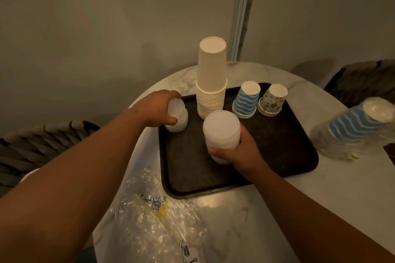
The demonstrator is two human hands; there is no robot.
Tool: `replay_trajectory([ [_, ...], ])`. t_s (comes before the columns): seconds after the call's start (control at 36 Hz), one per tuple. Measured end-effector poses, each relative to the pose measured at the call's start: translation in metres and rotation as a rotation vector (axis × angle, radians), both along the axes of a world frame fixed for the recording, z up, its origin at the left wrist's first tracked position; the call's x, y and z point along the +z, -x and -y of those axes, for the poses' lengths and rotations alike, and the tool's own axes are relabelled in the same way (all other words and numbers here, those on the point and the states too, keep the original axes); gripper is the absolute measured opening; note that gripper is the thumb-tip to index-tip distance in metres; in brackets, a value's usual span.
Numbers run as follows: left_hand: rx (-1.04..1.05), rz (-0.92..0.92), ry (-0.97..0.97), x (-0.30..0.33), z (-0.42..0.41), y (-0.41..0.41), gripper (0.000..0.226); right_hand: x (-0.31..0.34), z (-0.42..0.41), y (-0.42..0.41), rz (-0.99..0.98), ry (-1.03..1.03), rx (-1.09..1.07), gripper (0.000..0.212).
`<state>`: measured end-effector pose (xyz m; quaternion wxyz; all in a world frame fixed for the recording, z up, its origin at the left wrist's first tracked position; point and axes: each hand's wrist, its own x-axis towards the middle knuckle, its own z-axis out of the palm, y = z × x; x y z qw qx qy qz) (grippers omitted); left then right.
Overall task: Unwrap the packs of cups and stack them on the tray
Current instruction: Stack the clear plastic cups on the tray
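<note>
**Desk editor:** What sits nearest the camera?

**Photographer:** Empty clear wrapper point(156, 226), crumpled on the marble desk point(333, 188), with a yellow-and-blue label showing. It lies just short of the dark tray point(284, 156).

**Desk editor:** And the hands?

**Photographer:** The right hand point(239, 151) curls round the lower part of a short stack of translucent plastic cups point(221, 132), upside down near the tray's middle. The left hand point(159, 109) grips a second, smaller plastic stack point(179, 119) from above at the tray's left edge. Whether either stack rests fully on the tray or is a touch off it, I cannot tell.

**Desk editor:** Behind them?

**Photographer:** A tall stack of plain paper cups point(211, 79), then a short blue-striped stack point(245, 100) and a patterned stack point(272, 100), all inverted at the far side of the tray. Off to the right, on the desk, a pack of blue-striped cups point(354, 126) stands in its plastic, blurred.

**Desk editor:** So which step is this?

**Photographer:** By my reading, the plastic cups are out of their wrap and being arranged. The next move likely calls for lifting one stack straight up, lining it squarely over the other and nesting them, then turning to the wrapped pack. Light cups tip easily, so a steady grip matters.
</note>
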<state>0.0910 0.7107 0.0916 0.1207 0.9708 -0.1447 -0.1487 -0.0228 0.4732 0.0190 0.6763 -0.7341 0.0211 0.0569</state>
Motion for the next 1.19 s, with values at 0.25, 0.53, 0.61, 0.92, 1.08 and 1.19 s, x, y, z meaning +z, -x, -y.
replay_trajectory([
  [0.25,-0.033,-0.012,-0.033,-0.011,0.004,-0.008,0.079,-0.002,0.005,0.0,-0.007,0.006,-0.011,0.084],
  [0.53,-0.07,-0.089,-0.058,-0.01,0.003,-0.01,0.101,0.001,0.006,0.0,-0.012,-0.012,-0.021,0.08],
  [0.61,-0.096,-0.115,-0.102,-0.013,0.007,-0.011,0.091,-0.001,0.006,0.0,-0.002,-0.002,-0.011,0.081],
  [0.92,-0.017,-0.12,-0.083,0.006,0.007,0.001,0.103,-0.004,0.011,0.002,-0.017,-0.001,-0.005,0.087],
  [1.08,0.051,0.044,0.132,0.053,0.034,0.057,0.055,-0.017,0.012,0.011,-0.041,-0.009,0.002,0.083],
  [1.19,-0.048,0.062,0.264,0.046,0.07,0.088,0.061,-0.025,0.007,0.014,-0.075,-0.008,0.004,0.085],
])
